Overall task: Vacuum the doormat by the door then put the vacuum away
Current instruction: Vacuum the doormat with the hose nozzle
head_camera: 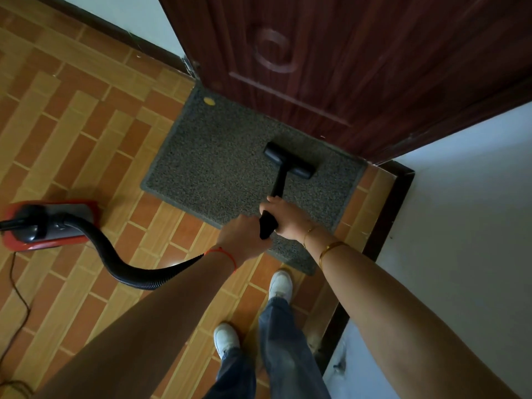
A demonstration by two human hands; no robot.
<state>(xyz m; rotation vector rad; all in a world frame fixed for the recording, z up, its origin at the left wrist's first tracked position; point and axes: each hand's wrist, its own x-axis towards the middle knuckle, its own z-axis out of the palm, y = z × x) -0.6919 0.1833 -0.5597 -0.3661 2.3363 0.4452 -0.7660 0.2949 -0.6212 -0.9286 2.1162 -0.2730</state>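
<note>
A grey speckled doormat (218, 168) lies on the tiled floor against a dark red wooden door (331, 61). The vacuum's black floor nozzle (289, 160) rests flat on the mat's right half, near the door. Its black wand (278, 185) runs back to both hands. My right hand (285, 216) grips the wand higher up, and my left hand (244, 236) grips its lower end. A black ribbed hose (129, 266) curves left to the red canister vacuum (49, 226) standing on the floor. A small yellow scrap (209, 101) sits at the mat's far left corner.
White walls flank the door; the right wall (460, 226) with its dark skirting stands close beside the mat. A thin power cord (17, 298) trails across the orange tiles at the left. My two feet in white shoes (280, 285) stand just behind the mat.
</note>
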